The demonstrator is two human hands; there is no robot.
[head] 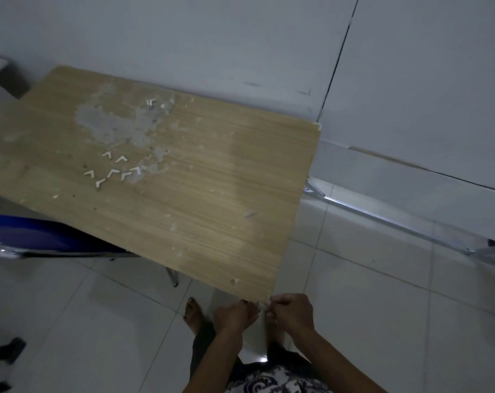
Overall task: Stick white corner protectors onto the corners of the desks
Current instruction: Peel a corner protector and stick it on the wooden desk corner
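Note:
A wooden desk (184, 199) with a worn, patchy top fills the middle of the head view. Both my hands meet at its near corner. My left hand (236, 313) and my right hand (290, 310) pinch a small white corner protector (264, 307) between their fingertips, just below the desk corner. Several loose white corner protectors (113, 171) lie in a group on the desk top, and one more corner protector (150, 102) lies farther back. A white corner protector (319, 126) sits on the far right corner.
A blue chair (27, 236) stands tucked under the desk's left side. A white wall (240, 38) runs behind the desk. A metal rail (396, 222) lies on the tiled floor (368, 293) to the right. My bare foot (193, 313) is below the desk corner.

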